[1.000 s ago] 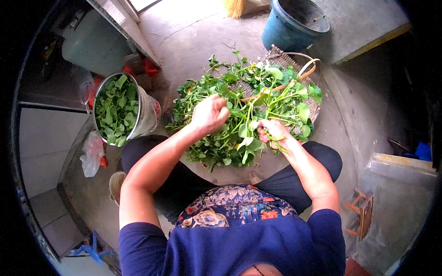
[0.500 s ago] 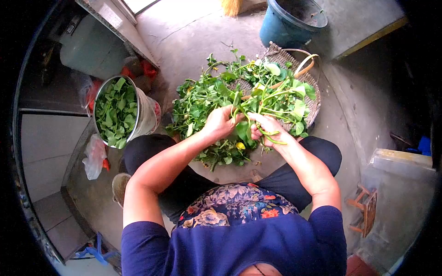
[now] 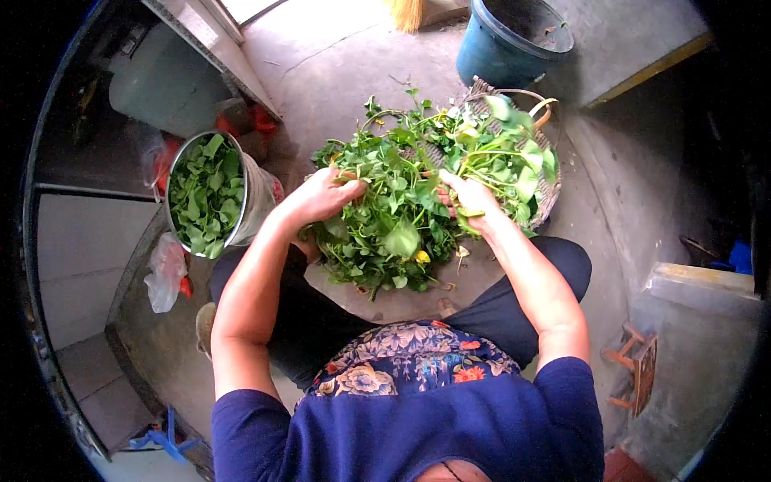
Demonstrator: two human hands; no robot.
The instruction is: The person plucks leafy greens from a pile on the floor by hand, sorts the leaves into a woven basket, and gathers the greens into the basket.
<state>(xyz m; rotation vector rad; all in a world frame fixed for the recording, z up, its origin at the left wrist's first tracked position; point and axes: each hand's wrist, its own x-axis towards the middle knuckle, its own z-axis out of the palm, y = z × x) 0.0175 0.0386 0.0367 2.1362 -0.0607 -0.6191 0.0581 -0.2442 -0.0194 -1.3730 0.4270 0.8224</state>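
My right hand (image 3: 472, 199) is closed around a bunch of leafy green stems (image 3: 514, 161), whose leaves fan out up and to the right over a woven basket (image 3: 548, 189). Leafy vines (image 3: 377, 229) lie heaped on the floor between my knees, with a yellow leaf (image 3: 422, 257) among them. At the heap's upper left, my left hand (image 3: 325, 194) has its fingers curled onto leafy stems; its fingertips are partly hidden by leaves.
Left of my knee stands a pail (image 3: 241, 213) full of picked green leaves (image 3: 207, 193). A plastic bag (image 3: 165, 273) lies below it. Beyond the basket is a blue bucket (image 3: 502, 52); a small wooden stool (image 3: 634, 369) is at the right.
My left hand has moved left, away from my right hand, onto the heap. The bunch in my right hand has swung slightly up and right. Leaves in the heap have shifted.
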